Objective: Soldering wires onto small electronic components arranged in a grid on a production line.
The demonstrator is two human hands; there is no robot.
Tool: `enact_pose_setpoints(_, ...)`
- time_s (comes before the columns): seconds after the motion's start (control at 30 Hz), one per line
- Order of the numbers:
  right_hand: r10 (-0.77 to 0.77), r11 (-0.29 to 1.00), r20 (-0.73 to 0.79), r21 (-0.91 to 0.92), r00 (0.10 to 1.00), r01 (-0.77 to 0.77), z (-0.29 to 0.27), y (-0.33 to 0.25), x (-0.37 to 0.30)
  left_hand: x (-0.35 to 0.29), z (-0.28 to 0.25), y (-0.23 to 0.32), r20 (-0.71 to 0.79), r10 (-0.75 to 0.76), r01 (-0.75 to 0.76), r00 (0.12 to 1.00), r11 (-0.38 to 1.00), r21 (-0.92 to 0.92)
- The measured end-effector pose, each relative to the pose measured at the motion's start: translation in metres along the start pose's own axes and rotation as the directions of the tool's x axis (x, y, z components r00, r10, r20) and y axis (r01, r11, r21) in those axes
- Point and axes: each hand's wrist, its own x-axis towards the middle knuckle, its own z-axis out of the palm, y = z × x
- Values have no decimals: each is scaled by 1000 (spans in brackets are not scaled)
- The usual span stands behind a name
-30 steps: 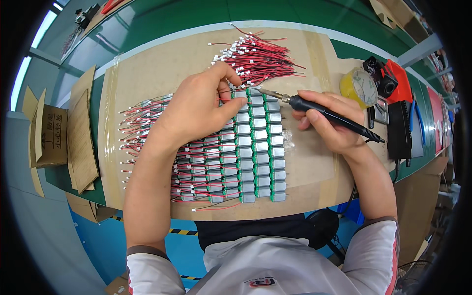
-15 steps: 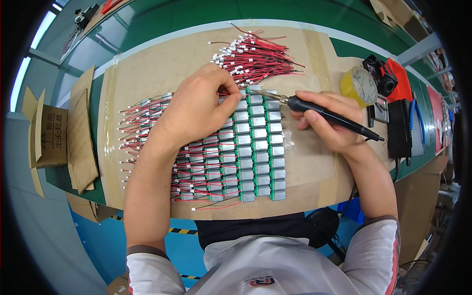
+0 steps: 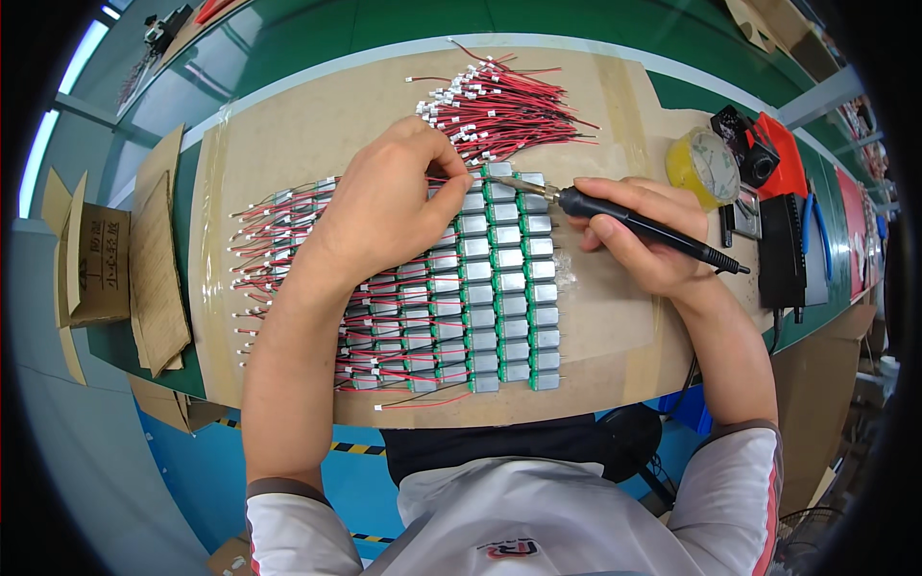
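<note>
My right hand [image 3: 653,230] grips a black-handled soldering iron [image 3: 615,213] like a pen. The iron's metal tip points left, at the green boards by the far end of a block of small silver motors [image 3: 510,281] set in tight rows. Thumb and forefinger of my left hand [image 3: 389,206] are pinched together next to the tip, on a thin red wire lead [image 3: 437,179] that is mostly hidden by the fingers. Red and black leads with white plugs [image 3: 259,254] fan out from the left rows, partly under my left forearm.
A pile of loose red and black wire leads [image 3: 519,110] lies beyond the motors on the cardboard sheet [image 3: 615,355]. On the right are a yellow tape roll [image 3: 701,168], a red tray [image 3: 780,158], a black box [image 3: 780,254] and blue-handled pliers [image 3: 819,230]. An open carton [image 3: 101,259] stands at left.
The soldering iron and my right hand have shifted very slightly left. My left hand keeps its pinch in nearly the same place.
</note>
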Motion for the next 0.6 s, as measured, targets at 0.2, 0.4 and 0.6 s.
enact_pose_setpoints(0.2,12,1000,6,-7,1000,-12,-1,0,-1,1,0,1,2,-3,3,1000,1000,20)
enact_pose_setpoints(0.4,4,1000,6,-15,1000,-4,0,0,0,0,1,0,-1,-15,15,1000,1000,14)
enact_pose_setpoints(0.6,-4,1000,-8,-12,1000,4,0,1,-1,1,1,1,2,-16,16,1000,999,30)
